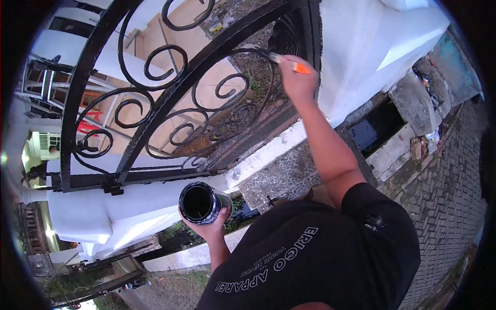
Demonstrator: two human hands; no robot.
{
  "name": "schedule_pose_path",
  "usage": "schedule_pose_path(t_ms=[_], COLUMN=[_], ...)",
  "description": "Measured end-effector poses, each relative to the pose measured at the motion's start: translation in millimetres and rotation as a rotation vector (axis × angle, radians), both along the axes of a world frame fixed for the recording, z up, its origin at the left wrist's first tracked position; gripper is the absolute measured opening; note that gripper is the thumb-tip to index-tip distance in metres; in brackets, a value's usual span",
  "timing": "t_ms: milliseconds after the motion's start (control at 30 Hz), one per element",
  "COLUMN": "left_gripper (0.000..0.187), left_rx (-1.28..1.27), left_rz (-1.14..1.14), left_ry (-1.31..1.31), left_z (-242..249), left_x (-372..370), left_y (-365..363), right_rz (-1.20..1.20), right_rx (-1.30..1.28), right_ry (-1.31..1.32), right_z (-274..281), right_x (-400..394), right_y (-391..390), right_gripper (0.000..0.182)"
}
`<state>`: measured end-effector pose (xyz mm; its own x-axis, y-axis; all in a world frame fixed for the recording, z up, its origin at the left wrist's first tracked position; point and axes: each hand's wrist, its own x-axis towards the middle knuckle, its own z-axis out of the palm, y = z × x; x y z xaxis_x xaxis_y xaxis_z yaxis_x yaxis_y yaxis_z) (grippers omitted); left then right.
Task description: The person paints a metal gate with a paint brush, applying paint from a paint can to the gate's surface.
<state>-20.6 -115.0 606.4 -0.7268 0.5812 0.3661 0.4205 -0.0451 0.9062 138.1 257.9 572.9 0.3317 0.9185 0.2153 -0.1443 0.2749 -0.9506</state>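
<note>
My right hand (299, 80) is closed around a paintbrush (298, 67) with an orange handle end. The brush's bristles meet a curled bar near the top right of a black wrought-iron gate (170, 85). Lower down, my left hand (212, 228) grips an open paint can (199, 203) from beneath and the side. Dark paint shows inside it, and its rim is smeared black. The can is held upright below the gate's lower edge, apart from the bars. My right fingers partly hide the brush handle.
White wall pillars (361, 57) flank the gate on the right, with another white wall (119, 212) at lower left. An open drain (374, 126) holds dark water beside a brick-paved road (449, 191). Behind the bars stand a ladder (47, 85) and a red object (90, 123).
</note>
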Motion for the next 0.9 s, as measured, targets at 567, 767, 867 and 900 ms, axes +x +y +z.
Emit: schedule_pose_path(t_ms=[567,767,867,900], left_gripper=[0.111,0.109,0.108,0.108], left_rx=[-0.002,-0.002,0.003,0.013], left_rz=[-0.003,0.001,0.000,-0.013], left_ry=[0.005,0.016,-0.019,-0.018], left_z=[-3,-6,-9,-8], left_x=[-6,-6,-3,-2], left_y=[-13,-13,-12,-10], right_rz=[0.035,0.016,0.090,0.077], right_rx=[0.606,0.949,0.773,0.710], right_ry=[-0.782,-0.724,-0.691,-0.574], right_z=[-18,21,-16,-16], right_x=[24,12,12,9], right_y=[-18,-3,-10,-10], right_gripper=[0.020,0.016,0.026,0.028])
